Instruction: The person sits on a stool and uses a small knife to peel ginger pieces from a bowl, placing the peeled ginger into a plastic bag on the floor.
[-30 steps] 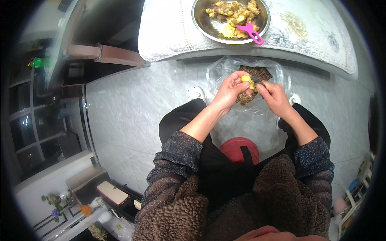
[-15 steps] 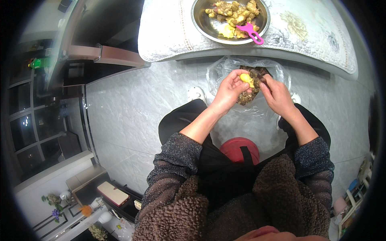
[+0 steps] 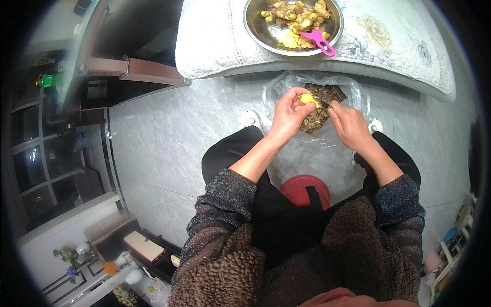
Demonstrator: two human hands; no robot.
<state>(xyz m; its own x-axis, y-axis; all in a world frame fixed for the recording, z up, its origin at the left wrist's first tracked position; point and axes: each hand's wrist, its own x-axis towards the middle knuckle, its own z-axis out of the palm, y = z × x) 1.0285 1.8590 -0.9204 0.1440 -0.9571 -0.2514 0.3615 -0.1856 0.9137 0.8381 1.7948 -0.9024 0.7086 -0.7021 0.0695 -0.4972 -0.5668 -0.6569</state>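
Observation:
Between the fingertips of my left hand [image 3: 289,116] is a peeled yellow piece of ginger [image 3: 308,99]. My right hand [image 3: 350,124] is closed round the handle of a small knife [image 3: 322,102], whose blade reaches to the ginger's right side. Both hands hover over a clear plastic bag [image 3: 276,94] spread open on the floor, with brown peelings [image 3: 327,93] inside it. Beyond the bag, a steel bowl [image 3: 254,34] holds several knobbly ginger roots [image 3: 302,16] and a peeled yellow piece [image 3: 289,40]. A pink peeler [image 3: 322,42] rests on the bowl's near right rim.
The bowl stands on a padded seat with a white quilted cover [image 3: 212,46]. Grey tiles [image 3: 153,133] make up the floor. Below me is a red stool [image 3: 302,190]. At left a table leg [image 3: 153,71] juts out; shelves with small items [image 3: 450,250] stand at lower right.
The knife has come down from the upper right to the ginger, and its blade now shows. My left hand has tilted the ginger and shifted it slightly left.

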